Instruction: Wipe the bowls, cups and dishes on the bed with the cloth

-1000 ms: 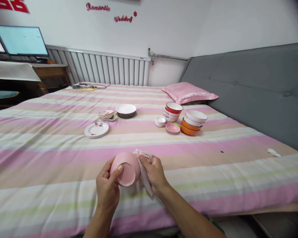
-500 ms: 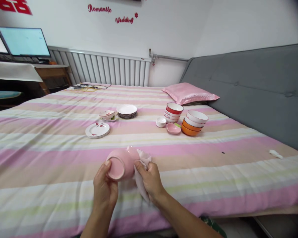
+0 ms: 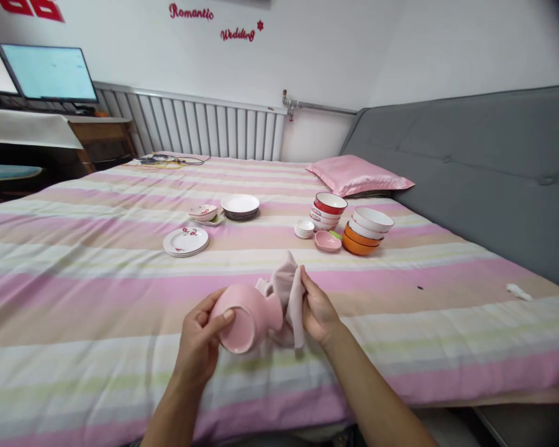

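Observation:
My left hand [image 3: 202, 338] grips a glossy pink vase [image 3: 249, 315] by its round body, the thumb lying over the rim of its base. The vase is tipped on its side, with the base towards me and the narrower flared end pointing right. A pale pink cloth [image 3: 286, 292] hangs in folds from my right hand [image 3: 317, 308], pinched between thumb and fingers. Part of the cloth lies against or just behind the flared end; whether it reaches inside is hidden. Both hands are above the front part of the striped bed sheet [image 3: 121, 347].
Stacks of flowered plates [image 3: 186, 241], white plates [image 3: 240, 203] and small dishes [image 3: 205, 213] stand left of centre. To the right are red-rimmed bowls [image 3: 330, 208], orange and white bowls [image 3: 364, 233], little white cups [image 3: 304, 228] and a pink dish [image 3: 328, 241]. Behind lies a pink pillow [image 3: 358, 174].
The vase has turned, its flared end now pointing right, and my left thumb has moved across the base. My right hand has moved right and up, with the cloth more spread out.

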Available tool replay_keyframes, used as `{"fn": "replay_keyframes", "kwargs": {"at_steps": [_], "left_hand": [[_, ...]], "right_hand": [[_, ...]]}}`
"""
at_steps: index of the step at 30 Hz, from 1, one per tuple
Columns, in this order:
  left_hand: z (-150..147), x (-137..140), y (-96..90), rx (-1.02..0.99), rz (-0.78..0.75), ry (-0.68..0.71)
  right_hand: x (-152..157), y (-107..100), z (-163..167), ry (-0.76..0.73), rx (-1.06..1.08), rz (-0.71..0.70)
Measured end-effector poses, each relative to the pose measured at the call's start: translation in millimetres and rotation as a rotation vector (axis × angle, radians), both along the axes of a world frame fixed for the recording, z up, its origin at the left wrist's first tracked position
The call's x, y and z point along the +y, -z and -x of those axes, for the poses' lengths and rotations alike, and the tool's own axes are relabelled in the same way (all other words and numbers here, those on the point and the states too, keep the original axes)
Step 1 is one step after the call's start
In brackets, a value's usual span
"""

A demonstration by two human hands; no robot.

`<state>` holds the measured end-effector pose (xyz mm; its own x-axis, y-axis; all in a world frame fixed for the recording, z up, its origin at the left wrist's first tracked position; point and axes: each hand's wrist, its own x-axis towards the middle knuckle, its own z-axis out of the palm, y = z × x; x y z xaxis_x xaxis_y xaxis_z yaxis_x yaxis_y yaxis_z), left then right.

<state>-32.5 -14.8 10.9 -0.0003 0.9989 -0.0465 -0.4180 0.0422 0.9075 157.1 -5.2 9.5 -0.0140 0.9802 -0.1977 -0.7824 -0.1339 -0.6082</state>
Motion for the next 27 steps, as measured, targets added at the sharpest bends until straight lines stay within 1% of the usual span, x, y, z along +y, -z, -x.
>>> {"fn": "replay_keyframes", "kwargs": {"at_steps": [2, 4, 5, 7, 9, 12, 15, 16, 18, 20, 21, 22, 24, 25, 27], "left_hand": [[0, -1, 3.0, 0.095, -0.028, 0.093], [1, -1, 5.1, 0.193, -0.068, 0.174], [1, -1, 5.6, 0.243, -0.087, 0.202], [2, -2, 5.0, 0.333, -0.121, 0.22], [2, -3, 2.7, 0.385, -0.149, 0.203], [1, -5, -1.1, 0.408, -0.196, 0.183], [-2, -3, -0.4, 0.44, -0.218, 0.149], [-4, -2, 1.2, 0.451, -0.218, 0.114], [-8, 0, 6.0, 0.449, -0.194, -0.006], [-15, 0, 11.2, 0.392, -0.112, -0.155], [-20, 0, 13.1, 0.332, -0.053, -0.192], [-24, -2, 14.5, 0.247, 0.013, -0.207], [-33, -5, 14.7, -0.005, 0.119, -0.111], [-36, -6, 13.8, -0.125, 0.144, -0.101], [-39, -6, 10.4, -0.302, 0.202, -0.149]], "right_hand": [[-4, 1, 0, -0.101, -0.111, -0.051], [-9, 2, 2, -0.273, -0.24, -0.113], [-12, 2, 4, -0.35, -0.296, -0.147], [-15, 1, 5, -0.431, -0.368, -0.212], [-17, -1, 6, -0.452, -0.37, -0.252], [-18, -2, 7, -0.482, -0.306, -0.232], [-17, 0, 12, -0.412, -0.263, -0.17], [-16, 1, 15, -0.376, -0.245, -0.146], [-14, 4, 19, -0.307, -0.197, -0.108], [-11, 6, 23, -0.238, -0.146, -0.113], [-9, 7, 26, -0.195, -0.125, -0.133], [-9, 8, 28, -0.151, -0.109, -0.158], [-10, 9, 35, -0.07, -0.104, -0.201], [-12, 10, 40, -0.044, -0.116, -0.214], [-18, 13, 48, -0.044, -0.185, -0.244]]}}
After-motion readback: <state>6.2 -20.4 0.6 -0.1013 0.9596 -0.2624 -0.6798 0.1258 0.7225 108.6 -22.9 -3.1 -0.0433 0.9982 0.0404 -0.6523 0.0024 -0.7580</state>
